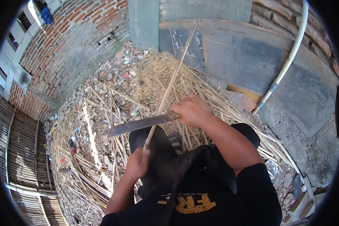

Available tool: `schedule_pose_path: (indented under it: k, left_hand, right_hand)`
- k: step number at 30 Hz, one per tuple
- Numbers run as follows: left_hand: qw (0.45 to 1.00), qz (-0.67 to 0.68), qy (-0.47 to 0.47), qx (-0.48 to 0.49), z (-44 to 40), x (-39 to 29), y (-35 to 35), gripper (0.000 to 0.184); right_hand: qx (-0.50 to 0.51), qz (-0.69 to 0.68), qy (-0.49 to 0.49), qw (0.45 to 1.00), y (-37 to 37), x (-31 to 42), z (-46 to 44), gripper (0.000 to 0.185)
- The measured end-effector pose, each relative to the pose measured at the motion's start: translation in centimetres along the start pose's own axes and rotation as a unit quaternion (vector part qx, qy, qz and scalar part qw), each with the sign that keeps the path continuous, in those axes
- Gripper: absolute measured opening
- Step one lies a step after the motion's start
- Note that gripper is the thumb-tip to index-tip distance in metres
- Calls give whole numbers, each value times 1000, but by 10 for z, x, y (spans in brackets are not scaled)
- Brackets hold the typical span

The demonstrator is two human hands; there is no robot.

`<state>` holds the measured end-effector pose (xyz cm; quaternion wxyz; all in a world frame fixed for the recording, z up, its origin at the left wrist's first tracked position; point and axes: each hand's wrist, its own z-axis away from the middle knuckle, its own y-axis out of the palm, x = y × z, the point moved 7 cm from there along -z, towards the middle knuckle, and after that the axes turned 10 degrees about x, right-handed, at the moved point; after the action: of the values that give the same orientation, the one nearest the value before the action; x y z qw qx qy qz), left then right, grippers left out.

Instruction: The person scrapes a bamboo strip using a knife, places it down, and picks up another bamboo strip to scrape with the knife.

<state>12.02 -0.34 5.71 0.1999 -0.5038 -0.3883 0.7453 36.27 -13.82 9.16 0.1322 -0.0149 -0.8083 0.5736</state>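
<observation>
My right hand [192,110] is closed round the handle of a broad machete [139,124], whose dark blade points left above my knee. A long, thin bamboo strip [173,80] runs from my lap up toward the grey panels. Its lower end is gripped by my left hand [138,162]. The blade lies across the strip a little above that hand, and the two appear to touch. Black cloth covers my legs on either side of the strip.
Cut bamboo strips [92,186] and straw-like shavings [154,73] lie over rubble around me. Grey panels [237,56] lean on the wall ahead, beside a pale pole [290,60]. A brick wall [71,49] and a bamboo slat screen [22,150] stand at left.
</observation>
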Motion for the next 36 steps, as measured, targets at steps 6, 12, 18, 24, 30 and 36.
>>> schedule_pose_path:
  k: [6, 12, 18, 24, 30, 36]
  left_hand:
    - [1000, -6, -20, 8, 2, 14, 5, 40]
    - [1000, 8, -9, 6, 6, 15, 4, 43]
    - [1000, 22, 2, 15, 12, 10, 6, 45]
    - [1000, 18, 19, 5, 6, 15, 6, 48]
    - [999, 29, 1, 19, 3, 14, 13, 48]
    - [1000, 13, -11, 21, 9, 5, 2, 47]
  right_hand:
    - [-40, 36, 105, 993, 5, -45, 3, 19]
    - [12, -19, 59, 998, 2, -11, 3, 20]
    - [-6, 24, 85, 996, 5, -37, -1, 18]
    - [43, -77, 153, 984, 4, -41, 2, 19]
    - [30, -61, 58, 996, 11, -9, -2, 22]
    - [-57, 34, 99, 993, 8, -38, 1, 23]
